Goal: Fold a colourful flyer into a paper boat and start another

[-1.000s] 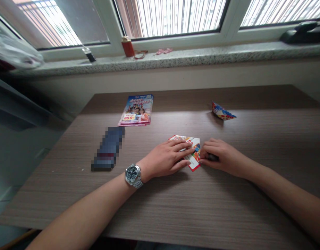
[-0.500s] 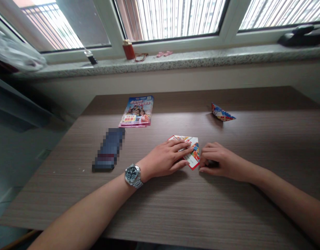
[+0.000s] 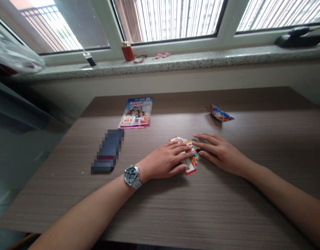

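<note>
A partly folded printed paper (image 3: 193, 161), white and red with coloured pictures, lies on the wooden table (image 3: 160, 208). Flat across it rests my left hand (image 3: 170, 159), fingers stretched out and covering much of its left part. My right hand (image 3: 218, 152) is at the paper's right edge, fingers spread, with the fingertips at or just over the edge. Whether those tips press on the paper I cannot tell. A wristwatch (image 3: 132, 175) sits on my left wrist. Beyond my right hand stands a small folded paper boat (image 3: 220, 113) in blue and red.
A stack of printed flyers (image 3: 137, 113) lies at the back left of the table. Nearer me is a blurred-out dark phone-like object (image 3: 108, 151). On the stone windowsill (image 3: 188, 59) stand a red lighter-like item (image 3: 127, 52) and a black device (image 3: 299, 37).
My right hand has opened from closed fingers to spread ones at the paper's right edge. The paper's outline has changed, its right side now narrower. My left hand has stayed on it.
</note>
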`<state>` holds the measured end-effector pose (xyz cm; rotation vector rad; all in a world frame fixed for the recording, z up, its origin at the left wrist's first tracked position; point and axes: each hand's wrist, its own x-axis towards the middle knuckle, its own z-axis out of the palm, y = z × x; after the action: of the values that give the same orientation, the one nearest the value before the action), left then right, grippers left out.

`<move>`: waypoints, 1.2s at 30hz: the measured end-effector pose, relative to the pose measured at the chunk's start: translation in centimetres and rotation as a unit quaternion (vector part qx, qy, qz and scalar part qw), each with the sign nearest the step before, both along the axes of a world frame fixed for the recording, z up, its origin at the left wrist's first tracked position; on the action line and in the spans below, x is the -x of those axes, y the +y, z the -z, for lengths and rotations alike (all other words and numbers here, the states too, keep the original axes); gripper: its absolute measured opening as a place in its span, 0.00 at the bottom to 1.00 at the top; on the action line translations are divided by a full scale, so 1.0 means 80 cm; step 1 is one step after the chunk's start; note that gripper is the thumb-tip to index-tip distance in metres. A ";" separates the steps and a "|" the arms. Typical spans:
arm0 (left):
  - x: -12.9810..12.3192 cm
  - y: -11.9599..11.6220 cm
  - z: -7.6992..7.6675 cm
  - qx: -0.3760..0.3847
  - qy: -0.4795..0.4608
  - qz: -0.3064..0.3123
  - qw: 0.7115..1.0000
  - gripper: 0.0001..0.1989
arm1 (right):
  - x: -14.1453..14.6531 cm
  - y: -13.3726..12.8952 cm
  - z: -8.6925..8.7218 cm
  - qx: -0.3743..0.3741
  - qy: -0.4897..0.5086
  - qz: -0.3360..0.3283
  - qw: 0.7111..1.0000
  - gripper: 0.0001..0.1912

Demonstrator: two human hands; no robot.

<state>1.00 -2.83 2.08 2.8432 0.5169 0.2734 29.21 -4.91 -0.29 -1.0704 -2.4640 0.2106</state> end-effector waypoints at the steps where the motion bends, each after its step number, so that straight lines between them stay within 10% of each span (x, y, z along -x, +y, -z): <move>1: 0.000 0.000 -0.001 -0.002 0.001 0.000 1.000 0.27 | -0.001 0.000 0.001 -0.004 -0.015 -0.003 1.000 0.20; 36: 0.001 -0.003 0.002 -0.038 0.027 -0.081 0.996 0.27 | 0.003 -0.005 -0.004 0.010 -0.023 -0.016 1.000 0.21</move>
<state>0.90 -3.08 1.93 2.8931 0.7654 0.2497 28.94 -5.35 0.00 -1.0556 -2.5254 0.2231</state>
